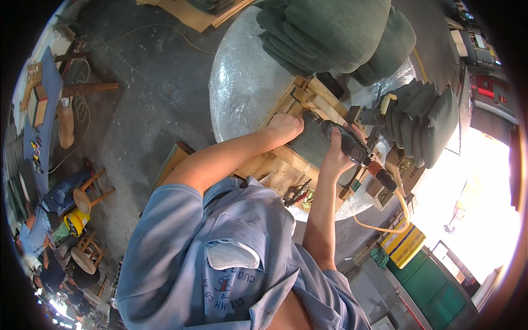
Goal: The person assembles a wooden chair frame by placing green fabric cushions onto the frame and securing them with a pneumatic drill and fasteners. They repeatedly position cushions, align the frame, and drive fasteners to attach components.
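Your right hand (338, 151) wraps its fingers around the pneumatic staple gun (349, 144), muzzle on the wooden frame (291, 102). Your left hand (285, 125) presses closed fingers onto green fabric (312, 144) just beside it.

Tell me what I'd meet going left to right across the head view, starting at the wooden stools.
Wooden stools → left hand on the wooden frame → right hand gripping the air stapler → green cushions → yellow crate.
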{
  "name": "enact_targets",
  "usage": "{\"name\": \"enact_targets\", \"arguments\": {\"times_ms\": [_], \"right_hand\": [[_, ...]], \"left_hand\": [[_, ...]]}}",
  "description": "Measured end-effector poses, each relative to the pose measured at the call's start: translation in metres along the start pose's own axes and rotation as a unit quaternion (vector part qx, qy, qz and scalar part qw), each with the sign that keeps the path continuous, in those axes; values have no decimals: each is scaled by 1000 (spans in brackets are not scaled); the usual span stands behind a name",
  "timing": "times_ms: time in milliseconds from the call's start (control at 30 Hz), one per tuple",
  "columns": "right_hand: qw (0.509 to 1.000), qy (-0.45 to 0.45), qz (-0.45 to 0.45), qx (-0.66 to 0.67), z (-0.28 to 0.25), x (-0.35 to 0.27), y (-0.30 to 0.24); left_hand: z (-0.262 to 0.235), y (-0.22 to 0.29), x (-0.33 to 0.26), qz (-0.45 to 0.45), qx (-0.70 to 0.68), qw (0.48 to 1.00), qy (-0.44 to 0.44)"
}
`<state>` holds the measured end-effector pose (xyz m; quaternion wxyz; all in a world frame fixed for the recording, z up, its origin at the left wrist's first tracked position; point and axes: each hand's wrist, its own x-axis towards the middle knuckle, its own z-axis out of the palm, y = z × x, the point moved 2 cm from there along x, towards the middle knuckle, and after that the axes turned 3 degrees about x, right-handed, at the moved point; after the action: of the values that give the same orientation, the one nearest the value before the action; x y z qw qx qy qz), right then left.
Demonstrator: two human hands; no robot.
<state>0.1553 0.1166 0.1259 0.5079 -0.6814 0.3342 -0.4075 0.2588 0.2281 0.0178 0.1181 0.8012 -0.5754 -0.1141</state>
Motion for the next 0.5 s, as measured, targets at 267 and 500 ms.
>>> {"name": "enact_targets", "arguments": {"times_ms": [267, 500], "right_hand": [[998, 14, 30, 45, 3, -4, -5], [999, 11, 12, 40, 2, -3, 2]], "left_hand": [[-6, 1, 4, -27, -10, 998, -62], [-4, 1, 7, -22, -12, 996, -81]]}}
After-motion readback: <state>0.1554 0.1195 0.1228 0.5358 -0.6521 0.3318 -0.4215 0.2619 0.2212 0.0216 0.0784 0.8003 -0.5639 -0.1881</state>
